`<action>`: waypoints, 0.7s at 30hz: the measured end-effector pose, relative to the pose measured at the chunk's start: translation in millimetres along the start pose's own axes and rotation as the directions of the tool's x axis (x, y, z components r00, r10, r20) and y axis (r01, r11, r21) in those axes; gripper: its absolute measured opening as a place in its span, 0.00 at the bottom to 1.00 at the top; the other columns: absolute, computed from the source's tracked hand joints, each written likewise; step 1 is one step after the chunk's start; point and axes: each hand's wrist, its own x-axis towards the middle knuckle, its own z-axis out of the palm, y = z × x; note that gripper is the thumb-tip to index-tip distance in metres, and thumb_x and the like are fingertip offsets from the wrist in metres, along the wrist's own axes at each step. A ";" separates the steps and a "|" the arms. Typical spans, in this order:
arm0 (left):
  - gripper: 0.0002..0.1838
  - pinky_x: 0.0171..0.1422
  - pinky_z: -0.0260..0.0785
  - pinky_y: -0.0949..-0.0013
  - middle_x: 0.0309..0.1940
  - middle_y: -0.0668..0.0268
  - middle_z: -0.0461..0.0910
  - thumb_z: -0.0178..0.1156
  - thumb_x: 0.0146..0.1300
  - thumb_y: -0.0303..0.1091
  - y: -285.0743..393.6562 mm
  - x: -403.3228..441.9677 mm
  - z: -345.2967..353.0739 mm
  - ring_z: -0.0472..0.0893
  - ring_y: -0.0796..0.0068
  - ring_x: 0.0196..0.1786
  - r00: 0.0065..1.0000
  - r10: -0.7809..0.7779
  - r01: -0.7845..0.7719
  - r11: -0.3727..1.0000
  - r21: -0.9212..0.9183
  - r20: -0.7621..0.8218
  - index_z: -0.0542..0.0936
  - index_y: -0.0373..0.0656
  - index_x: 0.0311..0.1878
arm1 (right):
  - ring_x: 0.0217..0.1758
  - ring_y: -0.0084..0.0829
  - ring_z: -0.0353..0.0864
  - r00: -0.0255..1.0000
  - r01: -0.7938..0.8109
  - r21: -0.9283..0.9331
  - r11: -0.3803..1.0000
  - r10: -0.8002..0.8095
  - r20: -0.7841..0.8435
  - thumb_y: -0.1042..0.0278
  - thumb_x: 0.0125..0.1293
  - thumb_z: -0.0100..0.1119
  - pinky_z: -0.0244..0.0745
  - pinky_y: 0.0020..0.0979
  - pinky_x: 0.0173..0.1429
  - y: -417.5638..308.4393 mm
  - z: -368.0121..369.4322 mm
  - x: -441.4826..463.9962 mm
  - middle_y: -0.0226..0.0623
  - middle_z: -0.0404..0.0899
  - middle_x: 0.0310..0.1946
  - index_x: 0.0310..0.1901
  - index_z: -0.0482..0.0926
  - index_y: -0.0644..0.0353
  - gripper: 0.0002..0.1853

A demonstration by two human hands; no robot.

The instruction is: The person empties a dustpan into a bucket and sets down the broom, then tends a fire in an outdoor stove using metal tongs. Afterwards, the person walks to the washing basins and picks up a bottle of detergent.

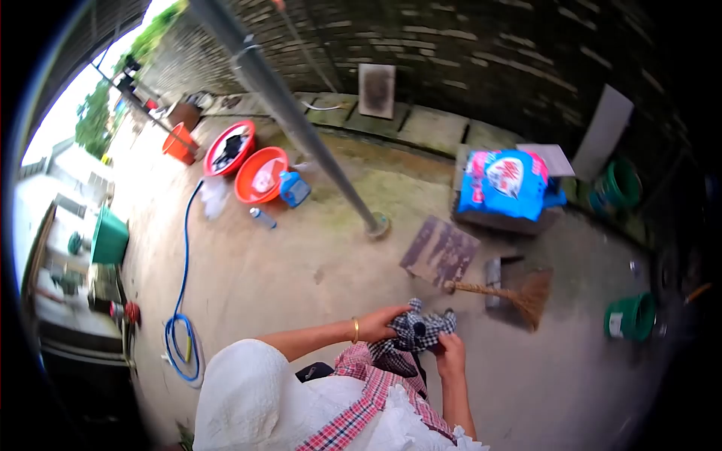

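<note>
A black-and-white checked cloth [423, 325], bunched up with a dark round patch on it, is held in front of my body. My left hand [376, 325], with a gold bangle at the wrist, grips its left side. At the lower right of the cloth, my right hand [451, 352] pinches the fabric. Some of my fingertips are hidden by the folds. A pink plaid apron [368, 395] over a white top lies just below the hands.
A straw broom [519, 299] and dustpan [496, 282] lie to the right. Beyond stand a metal pole [301, 120], a blue detergent bag [504, 184], red basins [261, 174], a blue jug [294, 189] and a green bucket [630, 316]. A blue hose [186, 263] runs along the left.
</note>
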 end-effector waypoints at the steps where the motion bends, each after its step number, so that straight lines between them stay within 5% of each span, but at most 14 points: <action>1: 0.30 0.62 0.58 0.65 0.53 0.54 0.70 0.56 0.44 0.23 -4.0 -15.7 -11.4 0.68 0.59 0.57 0.999 -0.002 0.002 1.000 -0.002 -0.042 0.66 0.39 0.57 | 0.28 0.27 0.73 0.999 -0.011 -0.027 1.000 0.011 0.030 0.73 0.59 0.50 0.72 0.32 0.34 4.7 13.1 -3.5 0.33 0.74 0.25 0.28 0.73 0.63 0.05; 3: 0.23 0.57 0.62 0.63 0.43 0.50 0.75 0.56 0.50 0.31 -14.4 -46.3 -30.9 0.73 0.56 0.51 0.969 -0.243 0.247 0.962 -0.115 0.046 0.71 0.34 0.51 | 0.38 0.36 0.76 0.989 -0.140 0.276 0.951 0.147 -0.005 0.75 0.60 0.45 0.73 0.42 0.44 15.0 33.8 -7.6 0.36 0.75 0.35 0.38 0.72 0.62 0.06; 4: 0.23 0.57 0.62 0.63 0.43 0.50 0.75 0.56 0.50 0.31 -27.2 -60.1 -37.6 0.73 0.56 0.51 0.971 -0.239 0.239 0.962 -0.129 0.020 0.71 0.34 0.51 | 0.43 0.37 0.75 0.984 -0.180 0.261 0.948 0.173 0.052 0.74 0.61 0.43 0.71 0.45 0.47 23.7 32.2 -5.8 0.39 0.75 0.38 0.40 0.71 0.64 0.08; 6: 0.19 0.47 0.67 0.59 0.30 0.48 0.77 0.53 0.56 0.41 -58.8 -84.2 -51.9 0.77 0.54 0.39 0.915 -0.399 0.363 0.883 0.298 0.065 0.76 0.32 0.39 | 0.46 0.39 0.73 0.978 -0.203 0.160 0.966 0.192 0.080 0.71 0.61 0.43 0.68 0.48 0.50 43.1 29.1 2.4 0.40 0.74 0.42 0.46 0.69 0.61 0.12; 9: 0.23 0.40 0.67 0.57 0.26 0.47 0.76 0.50 0.58 0.48 -84.1 -123.1 -84.6 0.77 0.52 0.32 0.930 -0.368 0.345 0.885 0.311 0.016 0.76 0.31 0.31 | 0.50 0.41 0.71 0.967 -0.237 0.025 0.971 0.233 0.104 0.68 0.62 0.43 0.65 0.50 0.53 66.3 34.9 17.1 0.40 0.72 0.47 0.51 0.68 0.59 0.16; 11: 0.23 0.31 0.69 0.58 0.24 0.49 0.77 0.50 0.59 0.48 -97.9 -144.8 -117.8 0.78 0.56 0.25 0.900 -0.434 0.409 0.871 0.271 0.036 0.76 0.32 0.35 | 0.43 0.40 0.75 0.962 -0.269 0.065 0.961 0.272 -0.029 0.69 0.62 0.43 0.69 0.48 0.47 73.9 61.6 16.7 0.41 0.75 0.39 0.42 0.71 0.62 0.10; 13: 0.23 0.21 0.68 0.67 0.21 0.56 0.76 0.49 0.61 0.51 -100.1 -170.6 -159.8 0.77 0.68 0.19 0.653 -0.755 0.752 0.637 -0.172 0.057 0.76 0.37 0.38 | 0.46 0.41 0.73 0.958 -0.286 0.023 0.958 0.286 -0.017 0.68 0.62 0.43 0.66 0.50 0.51 90.0 72.4 30.4 0.42 0.74 0.42 0.46 0.70 0.61 0.13; 14: 0.22 0.15 0.66 0.74 0.21 0.59 0.76 0.49 0.60 0.51 -108.5 -185.6 -181.6 0.75 0.73 0.15 0.612 -0.790 0.727 0.559 -0.398 0.009 0.74 0.39 0.41 | 0.48 0.40 0.72 0.955 -0.289 0.062 0.955 0.293 -0.055 0.67 0.61 0.43 0.65 0.50 0.52 99.9 77.7 39.0 0.42 0.73 0.44 0.47 0.69 0.61 0.14; 17: 0.19 0.21 0.73 0.63 0.36 0.56 0.73 0.51 0.61 0.44 -214.5 -225.4 -262.7 0.78 0.63 0.21 0.501 -0.865 0.440 0.264 -0.858 -0.009 0.68 0.40 0.47 | 0.51 0.40 0.69 0.945 -0.302 0.109 0.947 0.313 -0.093 0.67 0.61 0.42 0.61 0.50 0.57 129.9 105.1 66.1 0.41 0.70 0.48 0.51 0.66 0.60 0.17; 19: 0.18 0.26 0.74 0.57 0.37 0.58 0.73 0.51 0.62 0.41 -277.0 -247.0 -347.0 0.79 0.59 0.30 0.482 -0.873 0.142 0.153 -0.978 -0.067 0.65 0.44 0.52 | 0.50 0.40 0.69 0.933 -0.297 0.100 0.950 0.311 -0.182 0.67 0.61 0.42 0.62 0.50 0.56 151.0 138.5 84.2 0.42 0.70 0.47 0.51 0.66 0.60 0.16; 21: 0.16 0.30 0.74 0.51 0.38 0.59 0.74 0.50 0.62 0.39 -314.4 -256.2 -463.4 0.77 0.58 0.38 0.412 -0.872 -0.107 0.243 -0.964 -0.265 0.66 0.46 0.51 | 0.48 0.38 0.69 0.950 -0.252 0.102 0.962 0.266 -0.162 0.63 0.61 0.42 0.63 0.46 0.54 181.7 169.7 110.0 0.39 0.71 0.45 0.49 0.68 0.59 0.16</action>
